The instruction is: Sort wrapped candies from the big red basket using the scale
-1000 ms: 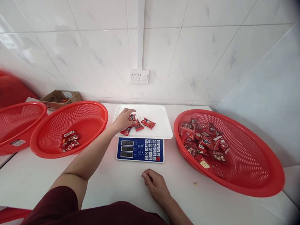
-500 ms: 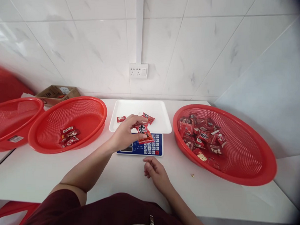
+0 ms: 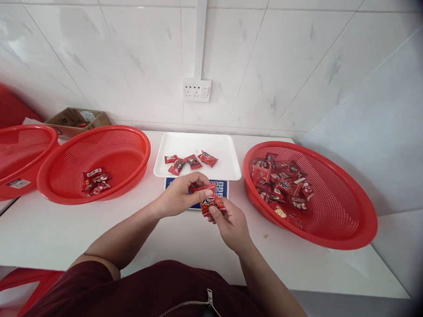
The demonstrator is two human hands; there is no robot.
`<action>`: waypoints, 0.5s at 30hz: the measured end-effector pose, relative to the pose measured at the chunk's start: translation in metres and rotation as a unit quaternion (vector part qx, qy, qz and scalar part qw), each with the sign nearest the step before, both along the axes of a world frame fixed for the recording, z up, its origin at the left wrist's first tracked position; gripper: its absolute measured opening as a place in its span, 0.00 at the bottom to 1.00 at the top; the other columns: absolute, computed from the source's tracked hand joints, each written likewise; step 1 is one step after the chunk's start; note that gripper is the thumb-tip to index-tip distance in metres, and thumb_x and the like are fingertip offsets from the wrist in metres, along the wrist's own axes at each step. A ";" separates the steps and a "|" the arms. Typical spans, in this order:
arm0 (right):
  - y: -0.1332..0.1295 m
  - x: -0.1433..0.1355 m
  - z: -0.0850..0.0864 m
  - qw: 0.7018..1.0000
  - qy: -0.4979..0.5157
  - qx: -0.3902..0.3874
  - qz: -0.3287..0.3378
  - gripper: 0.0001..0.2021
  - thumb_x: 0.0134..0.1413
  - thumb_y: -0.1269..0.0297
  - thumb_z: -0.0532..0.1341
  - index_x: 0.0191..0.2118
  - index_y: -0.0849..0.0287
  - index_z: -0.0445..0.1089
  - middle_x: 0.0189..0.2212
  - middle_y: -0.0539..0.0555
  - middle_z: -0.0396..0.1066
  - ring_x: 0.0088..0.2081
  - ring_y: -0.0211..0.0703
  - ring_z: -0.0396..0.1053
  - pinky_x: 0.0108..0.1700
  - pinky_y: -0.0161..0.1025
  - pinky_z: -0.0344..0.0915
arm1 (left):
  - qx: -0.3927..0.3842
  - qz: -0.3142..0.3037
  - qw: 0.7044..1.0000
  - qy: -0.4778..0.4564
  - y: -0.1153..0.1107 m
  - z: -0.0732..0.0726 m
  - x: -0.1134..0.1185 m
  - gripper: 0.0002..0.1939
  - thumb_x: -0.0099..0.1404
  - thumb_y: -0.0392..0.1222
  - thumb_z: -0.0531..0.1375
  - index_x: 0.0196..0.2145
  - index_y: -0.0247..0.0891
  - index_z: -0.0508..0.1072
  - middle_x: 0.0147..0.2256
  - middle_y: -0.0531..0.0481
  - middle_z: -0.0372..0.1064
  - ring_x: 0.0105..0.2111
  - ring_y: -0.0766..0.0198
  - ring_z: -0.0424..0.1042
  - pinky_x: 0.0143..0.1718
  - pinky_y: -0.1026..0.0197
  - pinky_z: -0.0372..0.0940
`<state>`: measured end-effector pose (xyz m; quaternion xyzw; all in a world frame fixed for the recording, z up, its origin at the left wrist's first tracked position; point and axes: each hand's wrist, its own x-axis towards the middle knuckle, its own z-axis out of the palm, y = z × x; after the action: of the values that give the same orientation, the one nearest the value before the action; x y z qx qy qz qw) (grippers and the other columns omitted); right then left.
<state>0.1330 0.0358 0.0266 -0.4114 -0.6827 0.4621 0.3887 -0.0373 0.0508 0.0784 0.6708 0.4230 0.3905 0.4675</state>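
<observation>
L hand (image 3: 182, 194) & R hand (image 3: 232, 225) meet over the white tabletop (image 3: 152, 235), both w/ fingers curled in & thumbs pressed down, gripping one small, pillow-shaped, shiny red plastic packet (image 3: 209, 207) w/ a big black character. L thumb & fingers pinch its upper end; R thumb lies on its lower face, R fingers tucked mostly out of sight behind. Packet's held tilted, in front of the blue scale panel w/ white keys (image 3: 171, 182), partly hidden by hands. Can't tell if the wrapper's torn.

Behind panel: shallow, rectangular white plastic tray (image 3: 228, 171) w/ 4 small red wrapped pieces (image 3: 192, 162), loosely grouped. R of scale: big, oval red plastic basket w/ perforated sides (image 3: 346, 206), a heap of red packets (image 3: 283, 185) toward its L side. Tiny yellowish scrap (image 3: 266, 236) on table near basket. L of scale: 2nd round red perforated basket (image 3: 123, 157) w/ a small cluster of red & dark packets (image 3: 96, 181); just beside, 3rd red basket w/ white label (image 3: 36, 162), partly out of frame. Low brown cardboard box (image 3: 67, 131) behind these two.
</observation>
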 end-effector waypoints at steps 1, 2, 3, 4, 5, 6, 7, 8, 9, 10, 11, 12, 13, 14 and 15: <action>-0.001 0.001 0.000 1.000 -0.020 0.014 0.005 0.12 0.57 0.55 0.52 0.31 0.58 0.64 0.23 0.51 0.69 0.24 0.37 0.67 0.26 0.35 0.63 | -0.008 -0.014 1.000 0.002 0.000 0.000 -0.001 0.11 0.61 0.48 0.57 0.33 0.36 0.65 0.27 0.53 0.62 0.26 0.69 0.62 0.28 0.66 0.59; -0.001 0.002 0.000 0.999 -0.040 0.028 0.011 0.12 0.57 0.56 0.52 0.30 0.58 0.64 0.22 0.51 0.69 0.24 0.38 0.66 0.26 0.35 0.62 | -0.013 -0.026 1.000 0.006 -0.001 0.001 -0.002 0.11 0.61 0.48 0.57 0.32 0.36 0.64 0.26 0.54 0.61 0.25 0.69 0.60 0.26 0.66 0.58; -0.001 0.003 -0.001 0.997 -0.058 0.042 0.017 0.12 0.57 0.56 0.52 0.29 0.58 0.64 0.22 0.51 0.69 0.24 0.38 0.66 0.26 0.35 0.61 | -0.014 -0.034 0.999 0.016 -0.001 0.001 -0.002 0.11 0.61 0.48 0.56 0.31 0.37 0.64 0.25 0.55 0.60 0.24 0.70 0.58 0.25 0.67 0.57; -0.002 0.003 -0.002 0.996 -0.074 0.053 0.023 0.13 0.58 0.57 0.51 0.28 0.58 0.64 0.22 0.51 0.69 0.24 0.38 0.66 0.26 0.35 0.61 | -0.011 -0.037 0.999 0.036 -0.002 0.001 -0.003 0.12 0.61 0.48 0.56 0.30 0.37 0.64 0.24 0.55 0.59 0.23 0.70 0.57 0.24 0.67 0.55; -0.002 0.003 -0.003 0.994 -0.088 0.061 0.028 0.13 0.58 0.57 0.51 0.28 0.58 0.64 0.22 0.51 0.69 0.24 0.38 0.65 0.26 0.34 0.60 | -0.004 -0.030 0.998 0.059 -0.002 0.000 -0.003 0.12 0.62 0.49 0.55 0.28 0.36 0.64 0.23 0.56 0.58 0.23 0.71 0.55 0.23 0.68 0.54; -0.003 0.003 -0.004 0.993 -0.098 0.066 0.033 0.14 0.58 0.57 0.51 0.27 0.58 0.64 0.21 0.51 0.69 0.23 0.38 0.65 0.26 0.34 0.59 | 0.003 -0.018 0.996 0.082 -0.002 0.000 -0.004 0.14 0.62 0.49 0.53 0.26 0.36 0.64 0.22 0.56 0.57 0.22 0.70 0.54 0.22 0.68 0.52; -0.003 0.003 -0.006 0.992 -0.101 0.067 0.037 0.14 0.58 0.57 0.51 0.26 0.58 0.64 0.21 0.50 0.68 0.23 0.37 0.64 0.25 0.34 0.59 | 0.006 -0.008 0.995 0.101 -0.002 -0.001 -0.005 0.16 0.63 0.50 0.52 0.25 0.36 0.64 0.22 0.56 0.56 0.22 0.70 0.54 0.22 0.67 0.51; -0.004 0.002 -0.007 0.992 -0.098 0.064 0.040 0.14 0.58 0.56 0.50 0.26 0.58 0.63 0.20 0.50 0.68 0.23 0.37 0.64 0.25 0.34 0.59 | 0.005 0.002 0.994 0.110 -0.003 -0.003 -0.005 0.17 0.64 0.51 0.51 0.24 0.36 0.63 0.21 0.56 0.55 0.22 0.70 0.53 0.22 0.67 0.51; -0.005 0.002 -0.008 0.994 -0.088 0.056 0.045 0.15 0.58 0.56 0.50 0.26 0.58 0.63 0.20 0.50 0.68 0.22 0.37 0.63 0.25 0.34 0.59 | 0.001 0.007 0.994 0.109 -0.003 -0.005 -0.006 0.19 0.64 0.51 0.49 0.23 0.36 0.62 0.20 0.56 0.55 0.21 0.70 0.53 0.22 0.67 0.51; -0.006 0.001 -0.009 0.995 -0.074 0.045 0.050 0.15 0.58 0.56 0.50 0.26 0.58 0.63 0.20 0.50 0.68 0.22 0.37 0.64 0.24 0.34 0.60 | -0.006 0.011 0.995 0.099 -0.003 -0.007 -0.006 0.19 0.64 0.51 0.49 0.22 0.36 0.62 0.20 0.56 0.54 0.21 0.70 0.53 0.22 0.67 0.51; -0.007 0.000 -0.009 0.996 -0.058 0.032 0.055 0.15 0.58 0.55 0.50 0.26 0.58 0.63 0.20 0.50 0.68 0.23 0.37 0.64 0.25 0.33 0.61 | -0.013 0.013 0.996 0.086 -0.003 -0.009 -0.006 0.20 0.64 0.52 0.49 0.21 0.36 0.61 0.20 0.57 0.53 0.21 0.71 0.52 0.22 0.68 0.51; -0.008 -0.001 -0.010 0.997 -0.041 0.016 0.059 0.15 0.58 0.54 0.50 0.26 0.58 0.63 0.21 0.51 0.68 0.23 0.37 0.64 0.25 0.33 0.61 | -0.018 0.018 0.997 0.073 -0.003 -0.012 -0.006 0.20 0.64 0.52 0.49 0.21 0.36 0.60 0.20 0.57 0.53 0.21 0.71 0.52 0.21 0.68 0.51; -0.008 -0.001 -0.011 0.998 -0.026 0.000 0.061 0.15 0.58 0.54 0.50 0.26 0.58 0.62 0.21 0.51 0.67 0.23 0.37 0.65 0.25 0.33 0.62 | -0.022 0.027 0.998 0.061 -0.003 -0.015 -0.006 0.20 0.63 0.53 0.50 0.21 0.36 0.59 0.19 0.57 0.53 0.20 0.71 0.53 0.21 0.68 0.51; -0.009 -0.002 -0.011 0.998 -0.013 -0.016 0.061 0.16 0.57 0.53 0.50 0.27 0.58 0.62 0.21 0.50 0.67 0.23 0.37 0.65 0.24 0.33 0.62 | -0.028 0.035 0.998 0.050 -0.004 -0.017 -0.006 0.20 0.63 0.53 0.50 0.21 0.36 0.59 0.19 0.57 0.53 0.20 0.71 0.53 0.21 0.68 0.52; -0.010 -0.003 -0.012 0.998 0.001 -0.031 0.061 0.16 0.57 0.52 0.51 0.27 0.58 0.62 0.21 0.50 0.67 0.22 0.36 0.65 0.24 0.33 0.63 | -0.039 0.042 0.998 0.040 -0.004 -0.019 -0.005 0.20 0.63 0.53 0.51 0.21 0.36 0.59 0.19 0.57 0.54 0.20 0.71 0.54 0.21 0.68 0.53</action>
<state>0.1303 0.0262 0.0146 -0.3803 -0.6916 0.5065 0.3472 -0.0423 0.0468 0.0591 0.6486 0.4841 0.3663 0.4592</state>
